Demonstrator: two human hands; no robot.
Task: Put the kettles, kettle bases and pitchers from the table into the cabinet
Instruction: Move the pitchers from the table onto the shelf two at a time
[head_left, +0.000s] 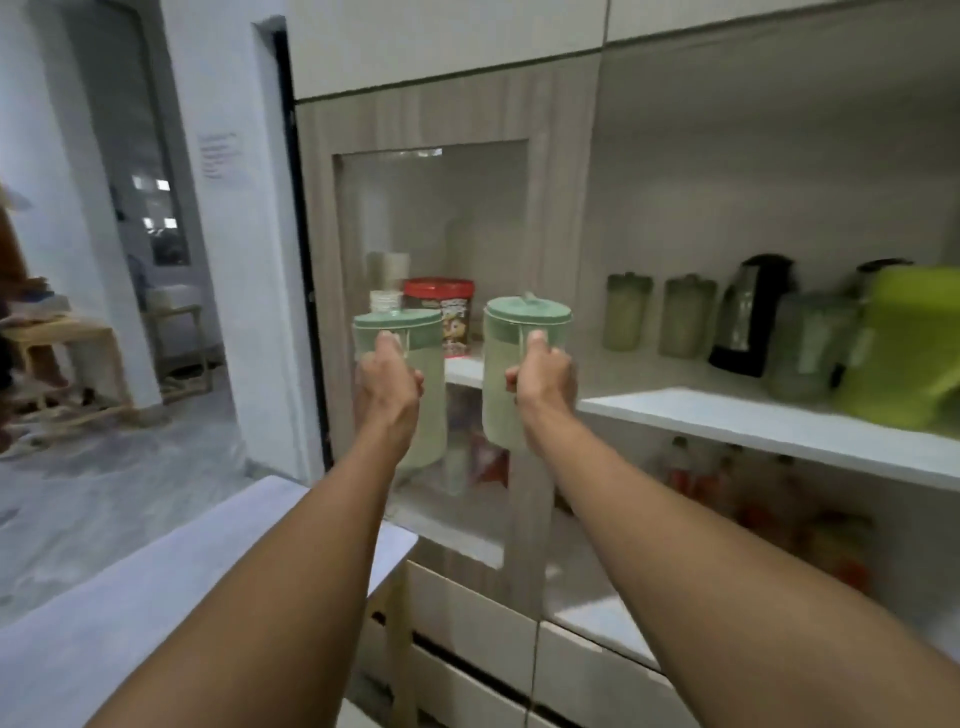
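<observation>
Shelf (753, 415) ahead; left fingers (413, 383) clench left pitcher (427, 415); right fingers (512, 378), right pitcher (500, 358).

Left arm (249, 613): bare, stretched forward and up from the lower left, forearm nearly straight.
Left wrist: in line with the forearm, back of the hand toward the camera.
Left hand (387, 387): fingers curled round the handle of the left pitcher (431, 415) — thumb pointing up along the handle, its tip just under the lid.
Right arm (727, 577): bare, reaching forward and up from the lower right, forearm nearly straight.
Right wrist: straight, back of the hand toward the camera.
Right hand (545, 379): fist closed on the handle of the right pitcher (498, 400) — thumb up, curled knuckles showing on its left.
Both hands: level with each other, apart, not touching.
</observation>
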